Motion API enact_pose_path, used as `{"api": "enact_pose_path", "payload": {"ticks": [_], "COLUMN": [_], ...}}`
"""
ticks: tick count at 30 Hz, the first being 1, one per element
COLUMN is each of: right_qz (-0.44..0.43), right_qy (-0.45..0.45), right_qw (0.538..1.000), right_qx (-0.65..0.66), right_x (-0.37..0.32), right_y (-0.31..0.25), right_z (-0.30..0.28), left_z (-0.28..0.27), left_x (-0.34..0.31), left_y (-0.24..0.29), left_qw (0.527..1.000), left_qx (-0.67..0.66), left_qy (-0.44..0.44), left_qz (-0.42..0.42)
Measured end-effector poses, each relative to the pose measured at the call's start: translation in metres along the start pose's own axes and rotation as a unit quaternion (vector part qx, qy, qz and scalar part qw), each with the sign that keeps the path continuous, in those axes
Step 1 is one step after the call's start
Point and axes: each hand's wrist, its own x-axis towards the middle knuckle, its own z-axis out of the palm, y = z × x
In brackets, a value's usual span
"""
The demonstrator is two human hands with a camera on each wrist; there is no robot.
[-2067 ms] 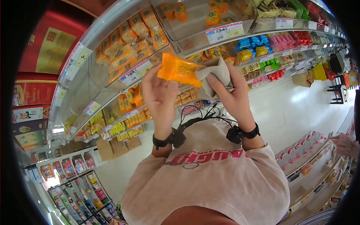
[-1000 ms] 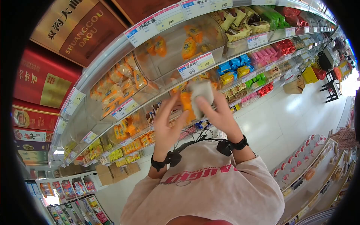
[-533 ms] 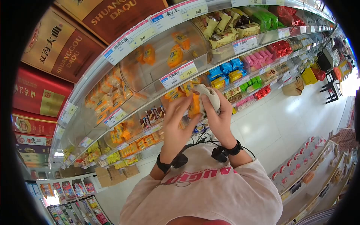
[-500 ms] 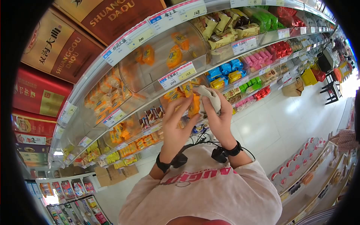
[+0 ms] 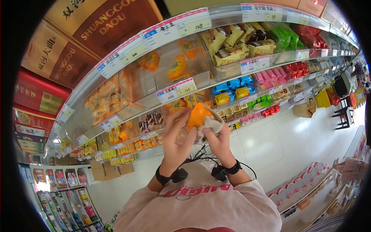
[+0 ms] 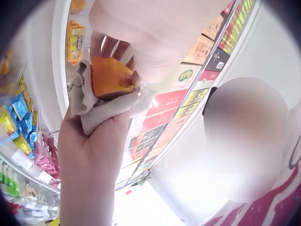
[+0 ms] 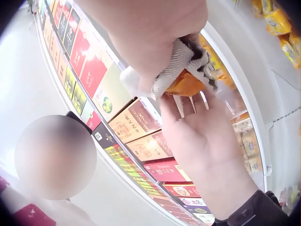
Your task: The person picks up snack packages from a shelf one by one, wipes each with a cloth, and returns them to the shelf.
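Note:
An orange packet (image 5: 198, 116) is between the hands, its lower right part against a grey textured cloth (image 5: 211, 124). The left hand (image 5: 177, 139) holds the packet's left side between thumb and fingers. On the other side, the right hand (image 5: 219, 145) grips the cloth, thumb on the near face. In the left wrist view the cloth (image 6: 106, 113) wraps around the lower side of the packet (image 6: 110, 77). The right wrist view has the left hand's (image 7: 202, 136) fingers spread behind the packet (image 7: 186, 84), partly hidden.
Clear bins of orange-wrapped snacks (image 5: 177, 67) stand on the shelf beyond the hands, with price tags (image 5: 176, 89) along its edge. Blue packets (image 5: 234, 86) and pink packets (image 5: 270, 77) lie to the right. Red boxes (image 5: 38, 91) are at the left. Pale floor (image 5: 266, 143) shows at the right.
Both hands have moved down a little. The packet has turned and more of its orange face shows above the cloth. The shelf view has shifted slightly.

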Motion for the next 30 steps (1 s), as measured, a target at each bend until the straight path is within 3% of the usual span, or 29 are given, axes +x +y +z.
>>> {"api": "enact_pose_path", "payload": {"ticks": [3, 8, 11, 14, 15, 18, 19, 22, 23, 26, 27, 30], "right_qz": [0.074, 0.080, 0.135, 0.123, 0.087, 0.117, 0.172, 0.226, 0.260, 0.227, 0.215, 0.301], "right_qy": [0.029, 0.017, 0.005, 0.092, 0.008, -0.143, -0.157, -0.276, -0.303, -0.385, -0.418, -0.419], "right_qw": [0.997, 0.996, 0.985, 0.974, 0.990, 0.980, 0.969, 0.930, 0.916, 0.886, 0.870, 0.853], "right_qx": [-0.007, 0.021, 0.109, 0.168, 0.110, -0.071, -0.078, -0.089, -0.049, -0.121, -0.149, -0.082], "right_x": [-0.002, -0.009, -0.023, -0.013, -0.016, -0.021, -0.024, -0.026, -0.028, -0.030, -0.025, -0.023], "right_y": [-0.010, 0.006, 0.034, 0.019, 0.011, 0.008, 0.013, 0.043, 0.050, 0.095, 0.090, 0.089], "right_z": [0.010, 0.035, 0.036, 0.075, 0.080, 0.125, 0.138, 0.166, 0.179, 0.200, 0.219, 0.264], "left_z": [-0.014, -0.048, -0.080, -0.122, -0.136, -0.173, -0.180, -0.234, -0.247, -0.286, -0.295, -0.322], "left_x": [-0.003, -0.009, -0.011, -0.025, -0.029, -0.042, -0.049, -0.078, -0.088, -0.107, -0.116, -0.135], "left_y": [-0.002, -0.010, -0.003, -0.019, -0.024, -0.037, -0.044, -0.079, -0.094, -0.115, -0.127, -0.151], "left_qw": [1.000, 0.998, 0.962, 0.952, 0.965, 0.990, 0.989, 0.947, 0.953, 0.919, 0.913, 0.921], "left_qx": [-0.007, -0.027, -0.247, -0.270, -0.228, -0.100, -0.116, -0.138, -0.129, -0.161, -0.174, -0.243], "left_qy": [-0.016, -0.061, -0.042, -0.061, -0.053, -0.045, 0.017, -0.091, -0.084, -0.074, -0.075, 0.051], "left_qz": [0.012, 0.002, -0.109, -0.128, -0.116, -0.092, -0.092, -0.275, -0.262, -0.352, -0.362, -0.299]}}
